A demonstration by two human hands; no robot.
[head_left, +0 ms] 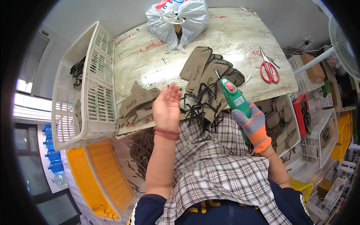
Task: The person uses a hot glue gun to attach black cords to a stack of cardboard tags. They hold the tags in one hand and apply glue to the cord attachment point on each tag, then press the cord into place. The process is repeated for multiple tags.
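My right hand (pixel 252 125), in a grey and orange knit glove, is wrapped round a green handheld power tool (pixel 235 98). The tool has a red button and a thin metal tip that points up and left over a pile of printed brown fabric pieces (pixel 197 71). Loose black straps (pixel 198 103) lie tangled at the near side of this pile. Bare, with red bracelets at the wrist, my left hand (pixel 167 103) is raised palm up with its fingers stretched out and nothing in it. Beside it on the left lies a smaller group of the same brown pieces (pixel 137 99).
A white plastic basket (pixel 99 75) stands at the table's left edge. Red-handled scissors (pixel 269 71) lie on the right, and a white plastic bag (pixel 180 22) sits at the back. Below the table are a yellow crate (pixel 107 165) and a white bin (pixel 298 133) of brown pieces.
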